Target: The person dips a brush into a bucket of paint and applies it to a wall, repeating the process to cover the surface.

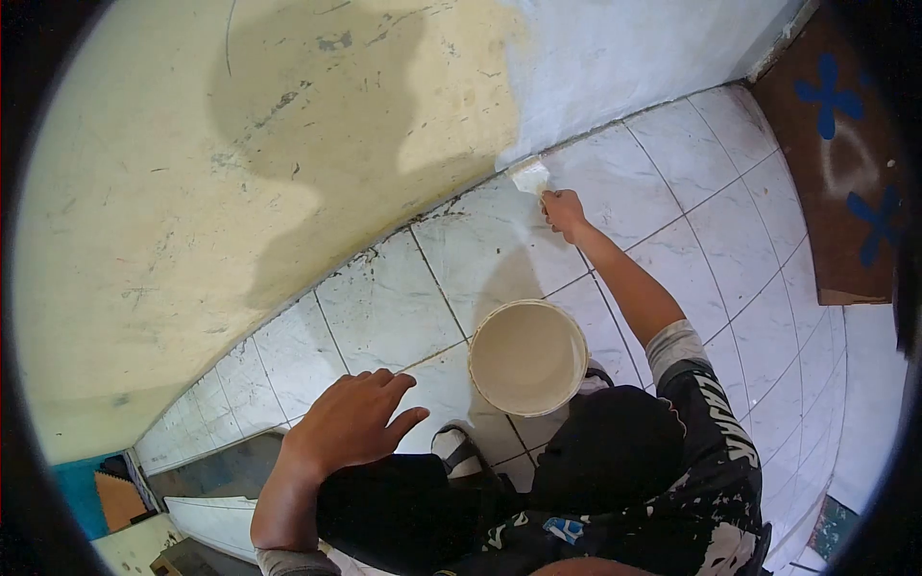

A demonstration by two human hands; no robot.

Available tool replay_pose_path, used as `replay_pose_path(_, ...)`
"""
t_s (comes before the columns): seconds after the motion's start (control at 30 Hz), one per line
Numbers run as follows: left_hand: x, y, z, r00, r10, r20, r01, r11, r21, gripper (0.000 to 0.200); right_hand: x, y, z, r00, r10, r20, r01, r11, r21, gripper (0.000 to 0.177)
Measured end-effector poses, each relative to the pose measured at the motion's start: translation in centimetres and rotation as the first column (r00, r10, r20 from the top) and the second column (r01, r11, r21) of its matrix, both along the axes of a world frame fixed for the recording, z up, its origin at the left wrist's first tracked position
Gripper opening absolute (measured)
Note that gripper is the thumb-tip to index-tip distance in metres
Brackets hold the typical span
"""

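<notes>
My right hand (564, 213) is closed on the handle of a wide brush (530, 177), whose pale bristle end is at the foot of the wall, where the wall meets the floor. Bluish-white paint (595, 67) covers the wall to the right of the brush; the wall to its left is scuffed yellow (384, 125). My left hand (353, 419) hovers over my knee with thumb and fingers apart, holding nothing. Between my arms, in front of my legs, stands a round bucket (527, 357) with a pale inside.
White tiles (384, 278) with dark joints cover the floor. A brown panel with blue shapes (836, 173) stands at the right. At the lower left are a grey-topped item (226, 470) and an orange-brown piece (120, 497). My sandalled foot (458, 451) is beside the bucket.
</notes>
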State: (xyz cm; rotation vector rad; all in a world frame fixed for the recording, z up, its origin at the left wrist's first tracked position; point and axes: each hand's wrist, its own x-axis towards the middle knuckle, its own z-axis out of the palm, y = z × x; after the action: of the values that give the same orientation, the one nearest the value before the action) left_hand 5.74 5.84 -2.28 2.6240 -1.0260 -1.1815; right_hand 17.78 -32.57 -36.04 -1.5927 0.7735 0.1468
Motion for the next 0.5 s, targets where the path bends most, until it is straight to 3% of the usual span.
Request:
replay_pose_path(0.33,0.0,0.4,-0.5,1.000,-0.003,0.030,0.004,0.999,-0.040,0.045,2.0,1.0,-1.5,0.999,-0.021,0.043,0.020,1.000,0.024,0.037)
replay_pose_path(0.4,0.0,0.5,-1.0,0.992,-0.031,0.123,0.037,0.998,-0.045,0.042,2.4,0.6,-3.1,0.996,0.017,0.083,-0.018,1.000,0.010,0.039)
replay_pose_path(0.43,0.1,0.3,-1.1,0.992,-0.032,0.123,0.033,0.999,-0.004,0.043,2.5,0.4,-2.4,0.994,0.017,0.104,-0.027,0.995,0.097,0.040)
replay_pose_path(0.47,0.5,-0.1,-1.2,0.992,-0.035,0.122,0.031,0.999,0.038,0.045,2.5,0.6,-1.2,0.989,0.014,0.145,-0.023,0.998,0.061,0.040)
replay_pose_path(0.5,0.8,-0.3,-1.5,0.986,-0.036,0.162,0.035,0.999,0.014,0.043,2.8,0.6,1.0,0.997,0.012,0.073,-0.016,0.999,0.052,0.036)
